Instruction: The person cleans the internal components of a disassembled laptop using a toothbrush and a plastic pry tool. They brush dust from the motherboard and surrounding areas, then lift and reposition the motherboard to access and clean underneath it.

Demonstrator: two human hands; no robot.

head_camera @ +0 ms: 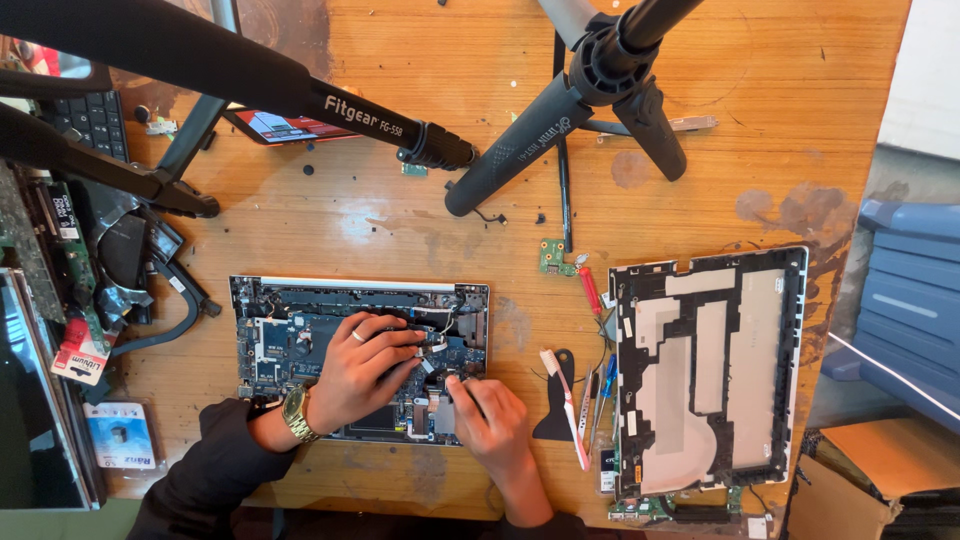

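Scratched wooden table is holding everything. I am watching the left hand pressing flat on the opened laptop base with blue circuit board, steadying it, while the right hand is pinching something tiny beside it.

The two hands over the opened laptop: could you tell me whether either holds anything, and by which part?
It cannot be told. Left hand and right hand rest their fingertips on the opened laptop; any small part pinched is hidden.

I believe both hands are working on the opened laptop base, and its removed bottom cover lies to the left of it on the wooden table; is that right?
Not quite: the head view shows the removed bottom cover lying to the right of the opened laptop base, not the left. The rest holds: the left hand and right hand both work on it, on the wooden table.
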